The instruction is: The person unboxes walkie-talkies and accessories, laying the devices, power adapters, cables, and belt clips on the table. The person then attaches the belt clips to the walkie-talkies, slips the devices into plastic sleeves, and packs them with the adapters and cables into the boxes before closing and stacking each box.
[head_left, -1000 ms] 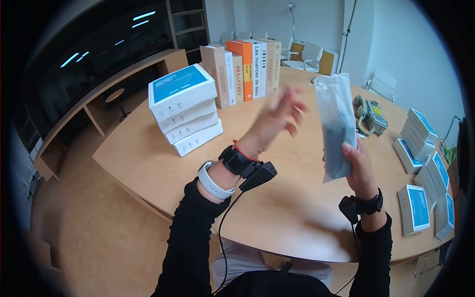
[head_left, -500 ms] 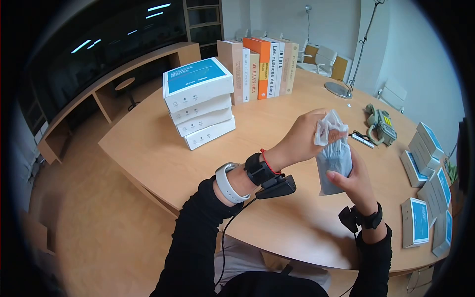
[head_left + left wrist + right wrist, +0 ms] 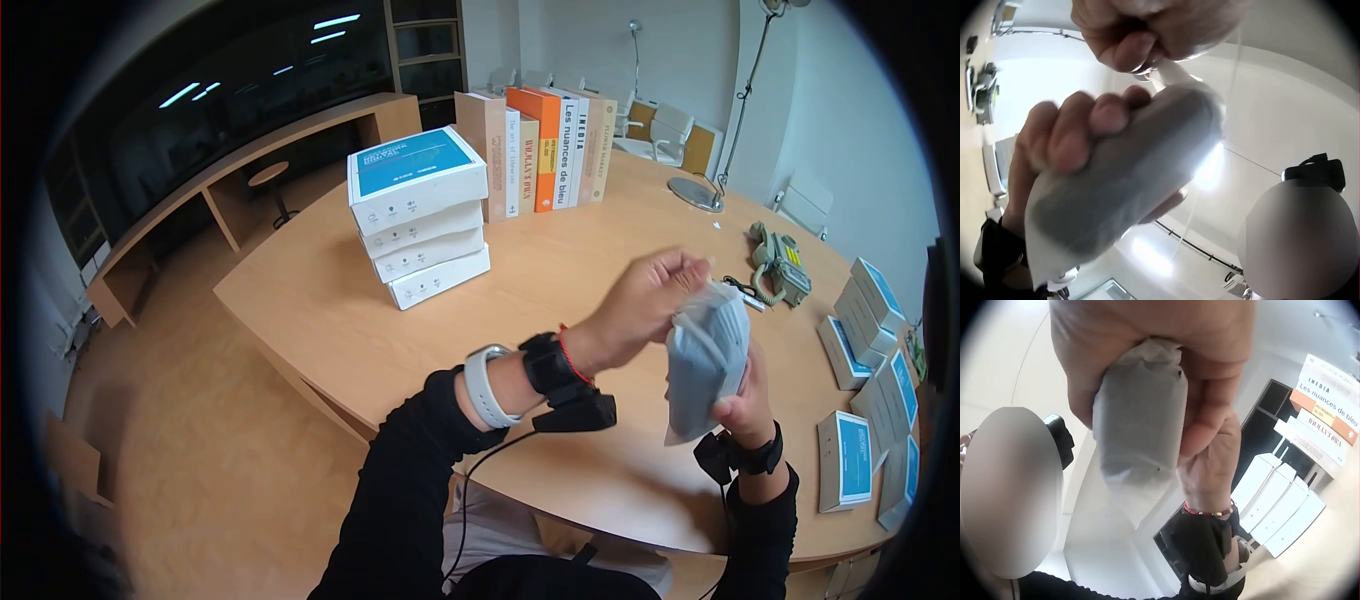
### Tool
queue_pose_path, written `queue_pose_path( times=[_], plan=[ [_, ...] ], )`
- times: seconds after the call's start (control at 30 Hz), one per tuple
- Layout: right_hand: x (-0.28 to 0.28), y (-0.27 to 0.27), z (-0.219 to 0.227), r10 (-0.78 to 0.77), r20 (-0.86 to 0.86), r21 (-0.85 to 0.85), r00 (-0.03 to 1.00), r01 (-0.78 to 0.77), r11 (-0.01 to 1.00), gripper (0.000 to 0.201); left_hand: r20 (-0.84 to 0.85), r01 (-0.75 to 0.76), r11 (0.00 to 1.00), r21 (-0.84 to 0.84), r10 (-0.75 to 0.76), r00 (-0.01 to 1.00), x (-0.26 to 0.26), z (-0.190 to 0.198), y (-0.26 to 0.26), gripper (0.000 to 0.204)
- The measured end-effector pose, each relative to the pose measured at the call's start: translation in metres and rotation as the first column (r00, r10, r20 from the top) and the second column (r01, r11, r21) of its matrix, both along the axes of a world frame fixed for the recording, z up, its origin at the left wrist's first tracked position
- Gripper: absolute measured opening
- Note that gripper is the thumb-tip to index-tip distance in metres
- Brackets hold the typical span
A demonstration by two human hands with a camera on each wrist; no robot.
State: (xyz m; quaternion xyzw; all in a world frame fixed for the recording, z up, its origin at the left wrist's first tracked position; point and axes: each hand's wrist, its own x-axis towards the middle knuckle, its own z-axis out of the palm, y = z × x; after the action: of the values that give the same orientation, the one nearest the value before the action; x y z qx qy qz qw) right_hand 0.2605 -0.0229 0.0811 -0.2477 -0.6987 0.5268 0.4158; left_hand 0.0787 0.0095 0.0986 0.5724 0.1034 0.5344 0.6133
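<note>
A frosted white plastic bag (image 3: pixel 706 370) with a dark oblong object inside is held up over the front of the table. My right hand (image 3: pixel 750 398) grips it round the body, thumb along the near side and fingers behind. In the left wrist view, those curled fingers (image 3: pixel 1069 134) lie across the bag (image 3: pixel 1129 172). My left hand (image 3: pixel 640 310) is at the bag's upper end; in the left wrist view it pinches the gathered plastic (image 3: pixel 1172 74) there. What the dark object is stays hidden by the cloudy film.
Left on the table (image 3: pixel 560 270) stands a stack of white and blue boxes (image 3: pixel 420 215), with a row of books (image 3: pixel 545 150) behind. A telephone (image 3: pixel 780 262) and a lamp base (image 3: pixel 696 194) are at back right. More boxes (image 3: pixel 846 460) line the right edge.
My left hand, apart from the bag a second ago, came to its upper end and gathered the plastic. The bag's loose top is folded down, and both hands have shifted slightly right and lower.
</note>
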Motion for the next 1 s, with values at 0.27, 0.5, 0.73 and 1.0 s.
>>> queue_pose_path(
  times=[0.27, 0.5, 0.73, 1.0],
  plan=[
    [-0.009, 0.004, -0.002, -0.239, -0.179, 0.057, 0.954, 0.252, 0.966, 0.093, 0.000, -0.065, 0.997, 0.047, 0.065, 0.998, 0.014, -0.015, -0.008, 0.012],
    [-0.009, 0.009, -0.011, -0.320, -0.338, 0.109, 0.885, 0.374, 0.921, 0.094, -0.093, -0.304, 0.773, 0.557, 0.421, 0.902, 0.012, -0.013, -0.003, 0.022],
    [-0.010, 0.008, -0.010, -0.316, -0.437, 0.220, 0.842, 0.440, 0.870, 0.085, -0.164, -0.151, 0.708, 0.690, 0.356, 0.920, 0.003, -0.003, -0.009, 0.046],
    [-0.010, 0.001, 0.014, -0.297, -0.235, 0.070, 0.925, 0.321, 0.944, 0.073, -0.274, -0.241, 0.875, 0.420, 0.375, 0.886, 0.016, -0.006, -0.017, 0.064]
  ],
)
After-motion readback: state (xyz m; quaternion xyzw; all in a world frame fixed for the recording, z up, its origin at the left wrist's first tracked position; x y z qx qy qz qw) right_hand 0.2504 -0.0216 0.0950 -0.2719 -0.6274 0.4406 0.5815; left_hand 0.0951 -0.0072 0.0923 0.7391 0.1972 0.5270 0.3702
